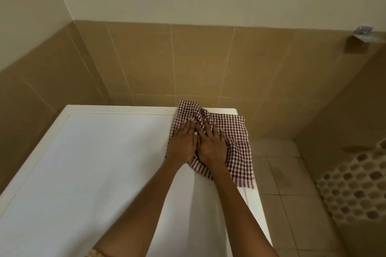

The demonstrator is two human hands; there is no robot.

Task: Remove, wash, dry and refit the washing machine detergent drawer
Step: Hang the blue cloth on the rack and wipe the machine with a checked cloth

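Where the detergent drawer lies cannot be told; nothing of it is made out around the cloth. A maroon-and-white checked cloth (231, 131) is spread over the far right corner of the washing machine top (100, 162), bunched up near the top's back edge and draped over its right edge. The left hand (183, 145) and the right hand (213, 145) are laid flat on the cloth, side by side and touching, with fingers straight and pressed down; nothing is gripped. Behind the machine top a brown tiled wall (188, 64) is seen, with a metal bracket (363, 33) fixed high up to the right. Below the top's right edge a tiled floor (282, 173) is seen, and a white honeycomb mat (355, 183) lies farther right
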